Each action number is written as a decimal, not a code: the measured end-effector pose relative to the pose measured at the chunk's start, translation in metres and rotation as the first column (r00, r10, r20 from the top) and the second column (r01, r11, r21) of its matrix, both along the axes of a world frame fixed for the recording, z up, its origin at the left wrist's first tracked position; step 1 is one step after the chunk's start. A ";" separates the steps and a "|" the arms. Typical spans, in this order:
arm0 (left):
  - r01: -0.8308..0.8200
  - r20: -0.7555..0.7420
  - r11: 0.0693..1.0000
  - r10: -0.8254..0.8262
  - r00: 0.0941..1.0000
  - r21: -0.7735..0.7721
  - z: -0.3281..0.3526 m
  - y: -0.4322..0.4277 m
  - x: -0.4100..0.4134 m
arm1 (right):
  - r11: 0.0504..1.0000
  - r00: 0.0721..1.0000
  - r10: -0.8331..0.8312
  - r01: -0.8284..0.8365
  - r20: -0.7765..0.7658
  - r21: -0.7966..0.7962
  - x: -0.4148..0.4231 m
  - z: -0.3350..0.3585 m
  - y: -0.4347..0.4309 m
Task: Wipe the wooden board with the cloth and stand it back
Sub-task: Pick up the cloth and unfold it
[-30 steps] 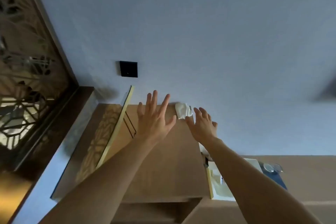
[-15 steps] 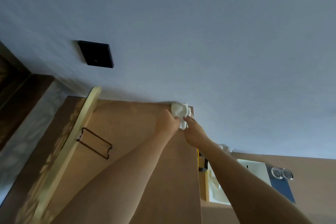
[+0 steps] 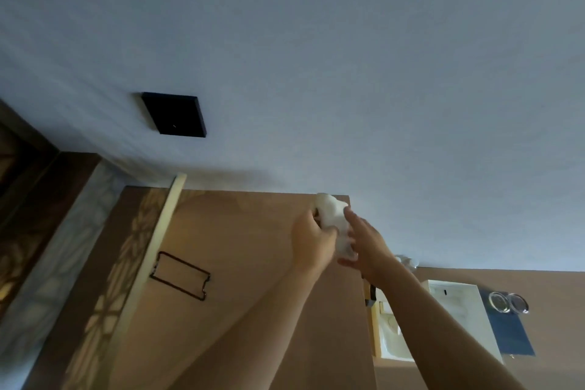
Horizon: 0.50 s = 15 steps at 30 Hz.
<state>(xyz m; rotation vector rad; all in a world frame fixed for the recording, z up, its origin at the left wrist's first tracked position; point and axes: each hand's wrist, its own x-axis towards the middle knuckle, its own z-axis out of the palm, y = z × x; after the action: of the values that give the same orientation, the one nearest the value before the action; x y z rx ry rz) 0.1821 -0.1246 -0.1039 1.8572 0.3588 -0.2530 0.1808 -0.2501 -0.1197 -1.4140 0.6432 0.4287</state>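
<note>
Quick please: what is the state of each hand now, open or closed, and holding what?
Left hand: closed on the white cloth.
Right hand: fingers extended, open against the same cloth, not clearly gripping it.
</note>
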 end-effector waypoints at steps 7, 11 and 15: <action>0.327 0.158 0.801 -0.457 0.875 0.502 0.082 0.111 -0.102 | 0.838 0.996 0.032 -0.069 0.078 0.541 -0.076 0.031 0.082; -0.155 0.452 0.567 -0.431 0.781 0.809 0.127 0.198 -0.124 | 0.821 0.999 -0.052 0.036 0.012 0.570 -0.132 0.028 0.132; 0.113 0.021 0.514 -0.248 0.969 0.850 0.140 0.242 -0.104 | 0.890 0.983 -0.137 0.177 -0.125 0.420 -0.174 0.019 0.169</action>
<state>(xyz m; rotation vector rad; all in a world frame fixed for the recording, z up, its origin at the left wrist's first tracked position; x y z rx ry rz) 0.0778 0.1178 0.0365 2.8971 0.1815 -0.0720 0.0067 -0.0813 -0.1003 -0.9179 0.6835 0.4755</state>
